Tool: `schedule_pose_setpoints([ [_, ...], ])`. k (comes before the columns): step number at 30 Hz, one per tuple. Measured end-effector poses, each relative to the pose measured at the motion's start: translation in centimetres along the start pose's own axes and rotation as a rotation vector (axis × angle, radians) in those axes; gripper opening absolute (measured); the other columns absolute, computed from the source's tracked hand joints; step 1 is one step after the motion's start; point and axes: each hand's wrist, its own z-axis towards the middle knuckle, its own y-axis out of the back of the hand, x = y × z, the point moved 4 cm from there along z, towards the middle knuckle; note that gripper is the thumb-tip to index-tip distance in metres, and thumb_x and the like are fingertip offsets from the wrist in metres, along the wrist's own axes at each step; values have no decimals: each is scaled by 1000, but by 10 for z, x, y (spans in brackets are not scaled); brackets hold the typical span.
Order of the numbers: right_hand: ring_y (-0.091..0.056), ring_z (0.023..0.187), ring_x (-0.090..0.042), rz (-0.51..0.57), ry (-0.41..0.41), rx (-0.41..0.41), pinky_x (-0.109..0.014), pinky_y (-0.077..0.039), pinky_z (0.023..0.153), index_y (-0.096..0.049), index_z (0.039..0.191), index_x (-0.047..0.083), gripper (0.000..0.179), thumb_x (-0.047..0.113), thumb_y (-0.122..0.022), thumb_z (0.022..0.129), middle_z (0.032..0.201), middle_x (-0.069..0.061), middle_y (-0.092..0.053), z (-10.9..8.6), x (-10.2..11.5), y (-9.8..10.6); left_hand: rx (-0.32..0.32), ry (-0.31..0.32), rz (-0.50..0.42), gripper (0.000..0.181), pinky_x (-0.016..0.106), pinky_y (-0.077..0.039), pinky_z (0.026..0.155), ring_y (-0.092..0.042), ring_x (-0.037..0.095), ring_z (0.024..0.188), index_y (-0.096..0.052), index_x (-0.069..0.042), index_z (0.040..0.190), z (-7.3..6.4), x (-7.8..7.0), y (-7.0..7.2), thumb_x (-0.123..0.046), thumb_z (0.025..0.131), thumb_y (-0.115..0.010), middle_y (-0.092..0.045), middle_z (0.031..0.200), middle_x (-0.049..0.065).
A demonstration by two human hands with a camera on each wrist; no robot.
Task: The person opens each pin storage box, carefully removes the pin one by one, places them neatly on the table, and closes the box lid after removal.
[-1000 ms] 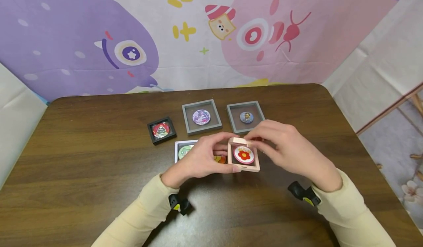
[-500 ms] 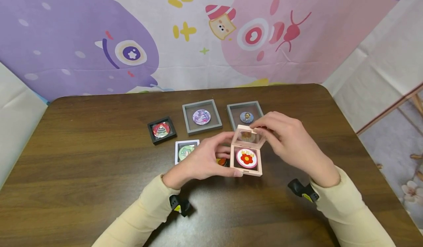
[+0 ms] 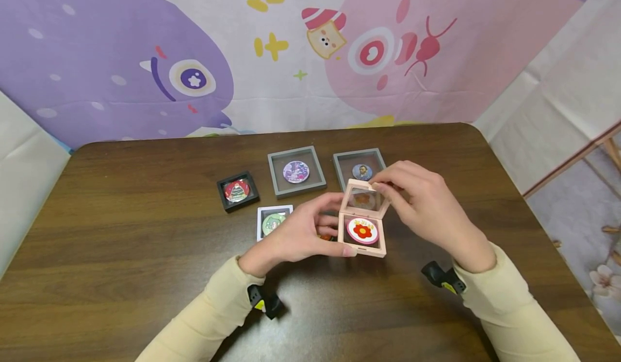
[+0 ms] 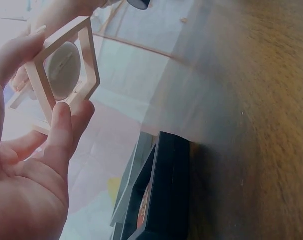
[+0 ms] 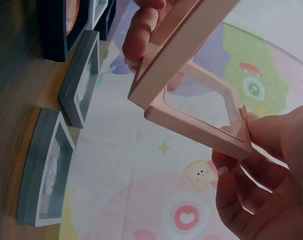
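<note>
A pale pink, hinged display case (image 3: 371,252) is held above the table, its two halves swung apart. A round badge with a red flower (image 3: 363,231) sits in the lower half. My left hand (image 3: 303,231) grips that half by its left side, thumb at the front corner. With thumb and fingers my right hand (image 3: 421,203) pinches the far edge of the raised lid (image 3: 346,195), which has a clear window. In the left wrist view the badge's plain back (image 4: 64,70) shows through the case. The right wrist view shows the lid (image 5: 191,131) angled from the other half.
Two grey frames (image 3: 319,179) (image 3: 339,171) with round badges lie at the back of the wooden table (image 3: 145,216). A small black frame (image 3: 242,204) lies left, a white frame (image 3: 260,232) nearer. An orange-red badge (image 3: 326,237) is mostly hidden behind my left hand.
The lid has swung up and back, wide from the lower half, with my right hand moving away from me on its edge. The case has shifted slightly right and nearer.
</note>
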Motion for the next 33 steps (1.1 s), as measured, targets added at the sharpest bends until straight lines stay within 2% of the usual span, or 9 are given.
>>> schedule_pose_setpoints([
  [3, -54, 85, -11, -6, 18, -15, -27, -43, 66, -72, 99, 10, 16, 3, -77, 85, 96, 3, -67, 1, 1, 0, -10, -2, -3, 79, 38, -55, 89, -65, 23, 113, -44, -3, 143, 0, -1, 1, 2, 75, -83, -55, 133, 14],
  [8, -56, 101, -23, -10, 54, -71, -33, -44, 79, -73, 100, 7, 21, 4, -81, 80, 107, -5, -65, 1, 6, 3, -44, 10, 11, 78, 36, -55, 88, -65, 23, 112, -45, -2, 142, 1, -1, 3, 1, 75, -85, -56, 132, 13],
  [11, -56, 101, -22, -4, 70, -68, -32, -44, 82, -73, 99, 6, 21, 3, -80, 80, 107, -4, -65, 1, 11, 4, -71, 18, 16, 80, 35, -55, 88, -65, 24, 111, -44, -2, 143, 1, -2, 6, 0, 75, -85, -55, 132, 14],
  [16, -59, 92, -14, 3, 99, -24, -26, -46, 77, -72, 97, 8, 21, 2, -80, 79, 97, 1, -66, 0, 19, 1, -110, 18, 1, 81, 36, -55, 88, -65, 25, 112, -44, -5, 144, 1, -3, 6, 1, 74, -85, -55, 131, 15],
  [23, -60, 93, -13, -62, 112, 87, -32, -52, 75, -74, 94, 11, 15, 12, -81, 81, 97, 5, -65, -2, 23, -11, -140, 10, -4, 82, 36, -56, 88, -66, 24, 111, -43, -6, 144, 0, -4, 6, 0, 74, -85, -54, 132, 14],
  [30, -59, 96, -13, -78, 115, 136, -32, -52, 71, -77, 96, 13, 16, 21, -82, 83, 104, 5, -64, -4, 25, -18, -174, -8, 79, 80, 35, -56, 87, -67, 16, 109, -47, -16, 142, -2, -7, 1, -11, 74, -89, -57, 134, 2],
  [33, -59, 96, -13, -94, 118, 148, -33, -52, 71, -78, 96, 13, 17, 23, -82, 83, 106, 3, -64, -4, 26, -19, -184, -8, 90, 80, 39, -56, 87, -68, 16, 107, -46, -18, 142, -4, -9, 0, -14, 75, -89, -58, 134, 1],
])
